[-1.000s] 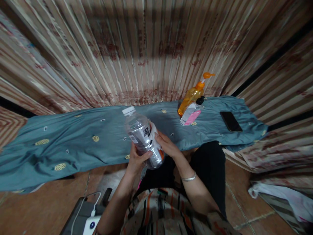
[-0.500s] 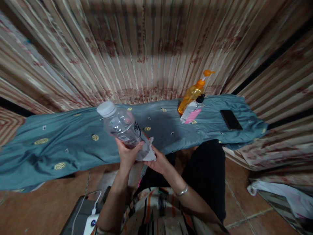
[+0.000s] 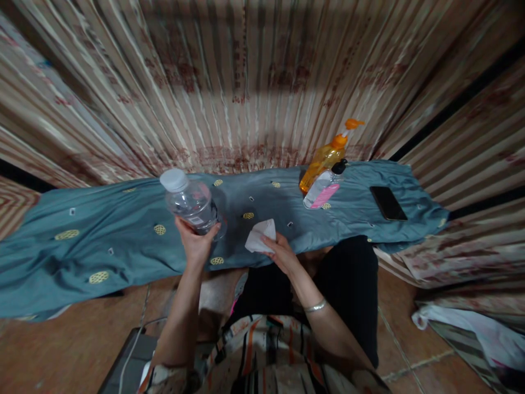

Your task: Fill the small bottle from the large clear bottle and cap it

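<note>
My left hand (image 3: 197,241) is wrapped round the lower part of a large clear plastic bottle (image 3: 191,203) with a white cap. The bottle leans to the left over the teal cloth (image 3: 135,246); whether its base touches the cloth I cannot tell. To the right, my right hand (image 3: 283,253) pinches a folded white tissue (image 3: 261,236) near the cloth's front edge. A hand's width or more separates the tissue from the bottle.
An orange pump bottle (image 3: 322,164) and a clear bottle with a pink label and black pump (image 3: 324,189) stand at the back right. Farther right lies a black phone (image 3: 388,203). Striped curtains (image 3: 254,82) hang behind. My black-trousered knee (image 3: 348,284) is under the front edge.
The tissue has come away from the bottle, my right hand drawing it to the right. My left hand has shifted left and slightly down with the bottle, whose cap moved little.
</note>
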`<action>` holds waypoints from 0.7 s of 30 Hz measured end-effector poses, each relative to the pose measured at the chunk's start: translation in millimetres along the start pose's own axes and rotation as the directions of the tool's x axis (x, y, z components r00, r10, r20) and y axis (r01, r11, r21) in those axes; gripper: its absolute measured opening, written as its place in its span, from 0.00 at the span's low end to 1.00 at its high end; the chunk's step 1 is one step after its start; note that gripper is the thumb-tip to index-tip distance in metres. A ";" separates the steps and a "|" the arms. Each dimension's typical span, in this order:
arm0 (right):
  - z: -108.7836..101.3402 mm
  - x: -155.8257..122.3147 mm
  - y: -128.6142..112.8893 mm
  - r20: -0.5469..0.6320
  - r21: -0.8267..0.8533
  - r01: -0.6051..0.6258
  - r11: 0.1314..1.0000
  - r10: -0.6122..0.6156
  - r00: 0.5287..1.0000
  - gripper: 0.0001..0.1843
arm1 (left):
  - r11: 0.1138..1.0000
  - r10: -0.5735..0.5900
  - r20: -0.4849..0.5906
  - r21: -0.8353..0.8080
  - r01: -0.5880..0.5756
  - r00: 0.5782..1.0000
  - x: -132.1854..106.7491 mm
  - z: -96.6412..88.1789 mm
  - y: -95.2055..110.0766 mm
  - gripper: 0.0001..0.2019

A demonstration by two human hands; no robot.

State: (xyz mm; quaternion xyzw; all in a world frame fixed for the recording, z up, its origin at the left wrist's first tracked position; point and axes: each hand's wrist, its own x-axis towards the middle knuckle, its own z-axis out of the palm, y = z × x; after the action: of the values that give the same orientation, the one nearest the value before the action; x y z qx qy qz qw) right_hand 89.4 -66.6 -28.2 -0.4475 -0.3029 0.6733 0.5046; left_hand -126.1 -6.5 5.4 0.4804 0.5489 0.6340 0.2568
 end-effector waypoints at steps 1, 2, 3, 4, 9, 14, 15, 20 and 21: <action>-1.3 6.1 -1.1 -0.012 -0.071 0.011 0.997 -0.012 1.000 0.21 | 1.000 -0.004 -0.006 0.027 0.004 1.000 2.2 0.3 -3.2 0.45; -2.0 12.4 -1.9 -0.022 -0.142 0.022 0.990 -0.026 0.999 0.21 | 0.998 -0.015 0.005 0.061 0.015 1.000 3.6 0.9 -5.9 0.44; -2.3 18.6 -2.7 -0.029 -0.209 0.033 0.977 -0.040 0.999 0.21 | 0.995 -0.026 0.011 0.095 0.025 1.000 4.4 1.7 -8.0 0.43; -2.2 24.6 -3.5 -0.029 -0.272 0.042 0.961 -0.052 0.998 0.21 | 0.991 -0.036 0.016 0.127 0.034 0.999 4.7 2.5 -9.6 0.43; 2.8 45.9 -9.3 0.050 -0.503 0.084 0.860 -0.068 0.996 0.21 | 0.976 -0.051 0.005 0.214 0.049 0.999 3.0 4.2 -17.2 0.42; 10.4 54.8 -14.0 0.124 -0.613 0.140 0.777 -0.080 0.989 0.21 | 0.979 -0.062 0.022 0.195 0.057 0.998 2.2 1.3 -23.7 0.39; 10.7 55.5 -14.6 0.126 -0.637 0.153 0.756 -0.093 0.988 0.21 | 0.980 -0.061 0.022 0.192 0.056 0.998 1.9 0.8 -23.2 0.39; 2.2 57.0 -17.7 0.068 -0.780 0.195 0.594 -0.229 0.971 0.20 | 0.983 -0.062 0.046 0.177 0.053 0.997 -0.3 -0.9 -17.7 0.37; -1.0 57.1 -18.7 0.052 -0.806 0.196 0.558 -0.264 0.963 0.20 | 0.984 -0.063 0.063 0.170 0.052 0.996 -0.3 -1.3 -17.7 0.37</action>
State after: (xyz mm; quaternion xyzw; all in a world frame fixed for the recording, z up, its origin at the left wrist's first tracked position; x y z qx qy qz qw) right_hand 92.7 -6.6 -29.5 -0.6082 -0.6107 0.3742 0.3422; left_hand -130.8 -2.6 -11.3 0.5058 0.6050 0.5608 0.2522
